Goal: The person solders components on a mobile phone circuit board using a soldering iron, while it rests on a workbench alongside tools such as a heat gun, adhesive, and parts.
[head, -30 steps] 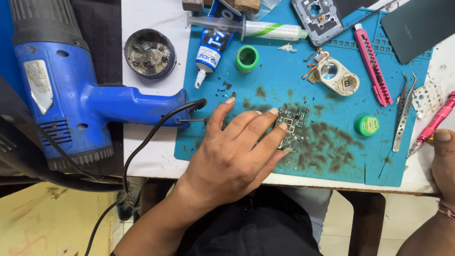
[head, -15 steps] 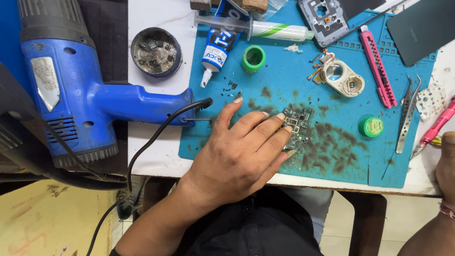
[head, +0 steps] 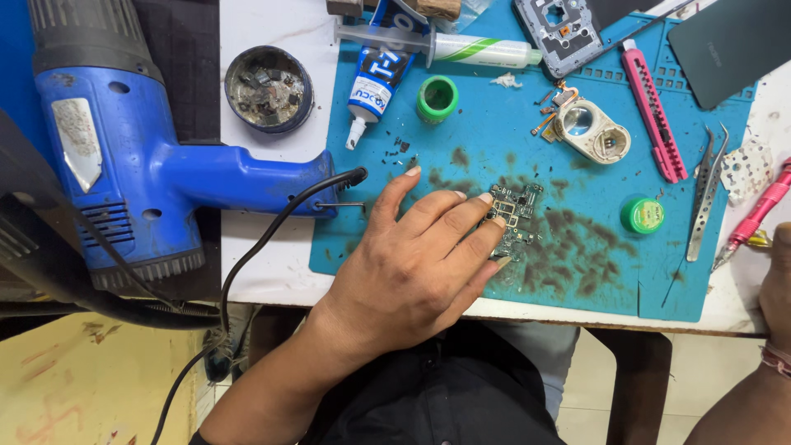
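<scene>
My left hand [head: 412,272] lies flat on the blue work mat [head: 494,165], its fingertips pressing down on a small green circuit board [head: 519,210]. Dark smudges stain the mat around the board. My right hand [head: 779,284] shows only at the right edge, with its thumb beside a pink pen-like tool [head: 762,210]. Whether it grips that tool is hidden by the frame edge.
A blue heat gun [head: 124,156] with a black cable lies at the left. On or near the mat are a round tin of scraps [head: 269,88], a glue tube [head: 375,86], a syringe [head: 461,49], green caps [head: 437,99], a loupe [head: 589,132], a pink cutter [head: 652,111], tweezers [head: 704,194] and a phone frame [head: 560,25].
My left hand stays pressed on the circuit board with barely any shift. The right hand remains at the right edge.
</scene>
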